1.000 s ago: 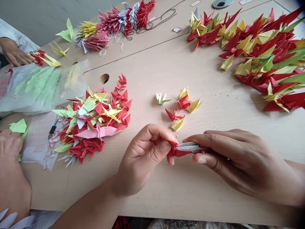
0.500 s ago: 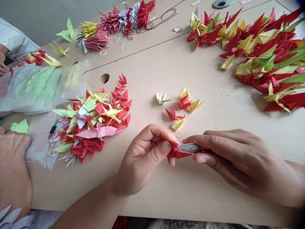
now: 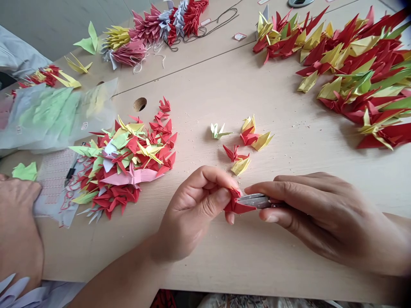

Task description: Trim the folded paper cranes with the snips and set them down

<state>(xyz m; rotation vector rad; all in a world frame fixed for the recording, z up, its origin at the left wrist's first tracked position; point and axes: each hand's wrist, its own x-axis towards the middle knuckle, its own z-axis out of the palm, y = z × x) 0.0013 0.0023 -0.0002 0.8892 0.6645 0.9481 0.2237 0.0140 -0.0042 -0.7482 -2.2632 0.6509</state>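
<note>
My left hand [image 3: 195, 209] pinches a small red paper crane [image 3: 237, 207] between thumb and fingers, just above the wooden table [image 3: 224, 256]. My right hand [image 3: 317, 214] grips small metal scissors [image 3: 257, 200], whose blades touch the crane. Just beyond my hands lie a few small finished cranes [image 3: 245, 143] in red, yellow and pale green. A heap of small mixed-colour cranes [image 3: 125, 160] sits to the left of my left hand.
A big pile of larger red, yellow and green cranes [image 3: 353, 64] fills the far right. Strung cranes with cord [image 3: 154, 30] lie at the back. Plastic bags of paper [image 3: 54, 113] lie at left. Another person's hand [image 3: 17, 231] rests at the near left edge.
The other person's hand at the far left back has withdrawn from view. My hands, the crane and the scissors have barely moved.
</note>
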